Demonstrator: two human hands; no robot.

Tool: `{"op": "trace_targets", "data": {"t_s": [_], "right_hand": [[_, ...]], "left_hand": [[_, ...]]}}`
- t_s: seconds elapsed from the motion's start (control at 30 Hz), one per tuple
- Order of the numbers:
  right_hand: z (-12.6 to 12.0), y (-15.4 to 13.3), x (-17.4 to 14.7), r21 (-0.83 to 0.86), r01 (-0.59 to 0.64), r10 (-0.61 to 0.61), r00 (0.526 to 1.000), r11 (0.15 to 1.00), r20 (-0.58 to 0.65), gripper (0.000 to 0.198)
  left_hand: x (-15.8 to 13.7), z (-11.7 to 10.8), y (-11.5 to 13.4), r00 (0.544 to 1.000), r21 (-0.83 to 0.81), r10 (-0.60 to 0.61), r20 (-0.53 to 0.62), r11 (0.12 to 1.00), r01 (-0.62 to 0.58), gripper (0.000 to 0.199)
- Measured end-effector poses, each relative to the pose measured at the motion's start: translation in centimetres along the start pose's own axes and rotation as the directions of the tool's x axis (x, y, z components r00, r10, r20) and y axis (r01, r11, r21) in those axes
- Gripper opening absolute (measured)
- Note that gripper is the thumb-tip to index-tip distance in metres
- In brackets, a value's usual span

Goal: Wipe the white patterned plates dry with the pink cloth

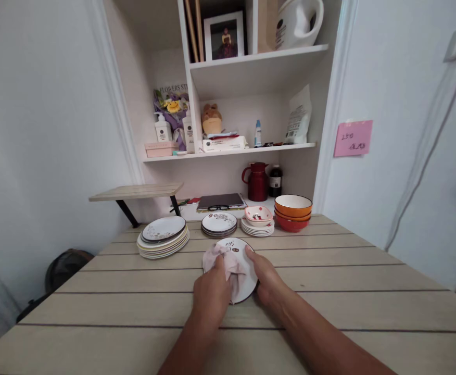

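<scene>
A white plate (248, 278) with a dark rim and a brown flower pattern is tilted above the table, facing me. My right hand (267, 276) grips its right edge, thumb on the face and the other fingers hidden behind. Bunched in my left hand (213, 286) is a pale pink cloth (228, 263), pressed against the plate's left half. Just beyond stands a short stack of patterned plates (219, 223) with dark rims.
Left on the slatted table (142, 307) stands a taller plate stack (163, 237). To the right are small dishes (258, 221) and orange and red bowls (293, 211). A raised wooden shelf (136, 191) stands at the back left, and a red jug (257, 182) behind.
</scene>
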State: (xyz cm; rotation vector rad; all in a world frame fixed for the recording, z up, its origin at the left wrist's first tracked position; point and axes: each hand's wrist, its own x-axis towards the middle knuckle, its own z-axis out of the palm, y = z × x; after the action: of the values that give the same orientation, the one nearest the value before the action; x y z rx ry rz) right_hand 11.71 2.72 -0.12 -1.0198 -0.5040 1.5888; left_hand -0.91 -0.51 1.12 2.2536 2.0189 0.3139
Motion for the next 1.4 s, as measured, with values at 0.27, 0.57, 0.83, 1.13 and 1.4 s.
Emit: {"op": "trace_targets", "data": {"t_s": [0.27, 0.57, 0.83, 1.13, 1.4], "right_hand": [[-0.2, 0.1, 0.5, 0.028, -0.028, 0.028, 1.0, 0.999, 0.014, 0.029], [-0.1, -0.1, 0.2, 0.027, -0.047, 0.046, 0.999, 0.999, 0.017, 0.029], [-0.2, 0.1, 0.4, -0.009, -0.032, 0.032, 0.999, 0.999, 0.013, 0.029], [0.0, -0.1, 0.0, -0.038, -0.018, 0.018, 1.0, 0.999, -0.011, 0.029], [0.0, -0.2, 0.0, -0.02, -0.055, 0.054, 0.998, 0.998, -0.01, 0.031]], "left_hand": [[-0.3, 0.6, 0.8, 0.982, 0.002, 0.186, 0.034, 0.983, -0.186, 0.049], [-0.3, 1.7, 0.8, 0.929, -0.189, 0.362, -0.079, 0.909, -0.371, 0.051], [-0.2, 1.3, 0.7, 0.983, -0.113, 0.165, -0.083, 0.978, -0.174, 0.054], [-0.4, 0.6, 1.2, 0.997, 0.032, 0.077, 0.002, 0.997, -0.077, 0.046], [-0.6, 0.8, 1.4, 0.968, -0.004, 0.249, 0.035, 0.969, -0.249, 0.048]]}}
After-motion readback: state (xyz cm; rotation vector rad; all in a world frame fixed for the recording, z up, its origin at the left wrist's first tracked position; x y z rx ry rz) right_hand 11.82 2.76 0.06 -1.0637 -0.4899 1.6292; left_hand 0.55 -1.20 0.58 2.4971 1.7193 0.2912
